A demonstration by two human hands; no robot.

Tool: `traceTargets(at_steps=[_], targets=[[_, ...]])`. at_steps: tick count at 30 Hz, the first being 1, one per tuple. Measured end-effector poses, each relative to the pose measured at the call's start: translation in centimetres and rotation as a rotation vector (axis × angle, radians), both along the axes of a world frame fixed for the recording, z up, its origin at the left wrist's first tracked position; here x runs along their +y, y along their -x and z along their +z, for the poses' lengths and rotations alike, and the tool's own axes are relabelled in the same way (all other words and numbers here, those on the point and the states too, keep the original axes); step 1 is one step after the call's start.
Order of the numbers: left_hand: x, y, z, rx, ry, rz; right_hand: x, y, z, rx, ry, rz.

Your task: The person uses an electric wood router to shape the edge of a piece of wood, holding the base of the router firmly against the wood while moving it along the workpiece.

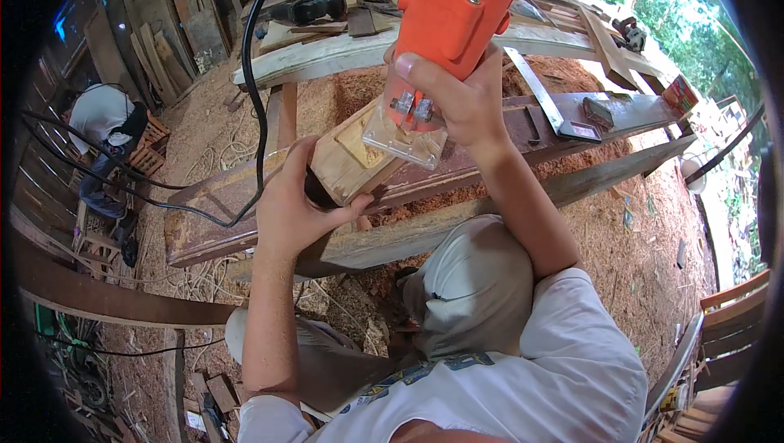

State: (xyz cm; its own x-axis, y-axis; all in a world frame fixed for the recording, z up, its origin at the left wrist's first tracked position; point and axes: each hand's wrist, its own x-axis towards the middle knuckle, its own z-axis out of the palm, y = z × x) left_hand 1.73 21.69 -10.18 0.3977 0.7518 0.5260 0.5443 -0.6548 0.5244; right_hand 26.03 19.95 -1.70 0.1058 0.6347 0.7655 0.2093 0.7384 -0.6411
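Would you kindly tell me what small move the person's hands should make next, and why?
I would perhaps have the right hand ease the clear base of the router squarely over the block: in this view one corner reaches past the block's edge, while the left hand grips the block. Whether base and block touch is unclear.
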Motion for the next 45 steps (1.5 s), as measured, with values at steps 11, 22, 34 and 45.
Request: traceTargets(at_steps=[11, 22, 34, 45], targets=[[-0.1, -0.1, 0.0, -0.021, -0.01, -0.017, 0.2, -0.3, -0.2, -0.003, 0.01, 0.013], [-0.2, -0.1, 0.2, -0.003, 0.012, -0.011, 0.2, 0.0, 0.0, 0.014, 0.045, 0.017], [-0.1, -0.1, 0.1, 0.006, 0.027, -0.003, 0.3, 0.5, 0.3, 0.086, -0.009, 0.083], [0.0, 0.1, 0.0, 0.005, 0.001, 0.0, 0.9, 0.2, 0.1, -0.027, 0.02, 0.007]])
